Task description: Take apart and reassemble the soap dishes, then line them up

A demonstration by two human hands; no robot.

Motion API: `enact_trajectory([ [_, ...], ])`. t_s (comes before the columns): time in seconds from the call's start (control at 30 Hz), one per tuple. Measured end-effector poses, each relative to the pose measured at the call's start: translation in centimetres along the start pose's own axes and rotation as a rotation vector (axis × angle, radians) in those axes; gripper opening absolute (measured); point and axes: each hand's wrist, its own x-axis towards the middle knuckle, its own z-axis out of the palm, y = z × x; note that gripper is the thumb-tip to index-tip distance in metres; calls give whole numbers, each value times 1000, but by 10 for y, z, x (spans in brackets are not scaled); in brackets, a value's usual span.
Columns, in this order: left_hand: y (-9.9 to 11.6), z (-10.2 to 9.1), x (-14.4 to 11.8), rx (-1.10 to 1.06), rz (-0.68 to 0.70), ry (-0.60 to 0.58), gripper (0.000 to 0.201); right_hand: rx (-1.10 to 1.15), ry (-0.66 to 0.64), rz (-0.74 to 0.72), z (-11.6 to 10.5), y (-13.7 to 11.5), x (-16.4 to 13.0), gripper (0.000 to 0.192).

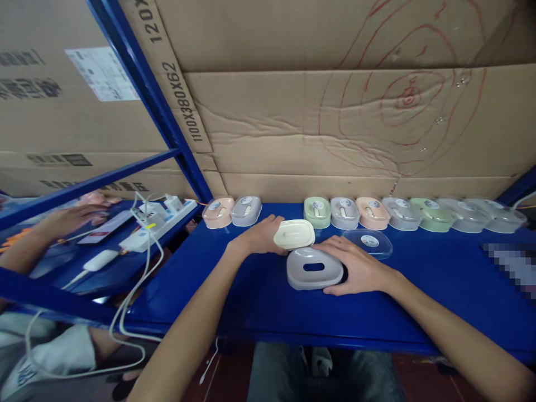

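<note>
Holding a cream oval plastic tray insert (294,234) in my left hand (255,239), I keep it just above the blue shelf top (259,296), touching the far edge of the grey oval plastic soap box base (314,268). My right hand (360,271) lies cupped around that base's right side, fingers on its rim. A clear oval lid (369,242) sits just beyond my knuckles. Finished boxes (368,213) line the cardboard wall (318,128); open shelf remains toward the near edge.

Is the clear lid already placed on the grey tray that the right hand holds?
No, the clear lid lies on the blue table behind the right hand, apart from the grey tray, whose top is uncovered.
</note>
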Motion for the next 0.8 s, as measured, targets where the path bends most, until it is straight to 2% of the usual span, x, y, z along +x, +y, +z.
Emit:
enact_trajectory([
  [0.2,0,0,1,27,2,-28,60,-11,-9,-6,0,0,0,94],
  [0.8,1,-1,1,-7,-27,-54,64,-19,13,-8,1,2,0,93],
])
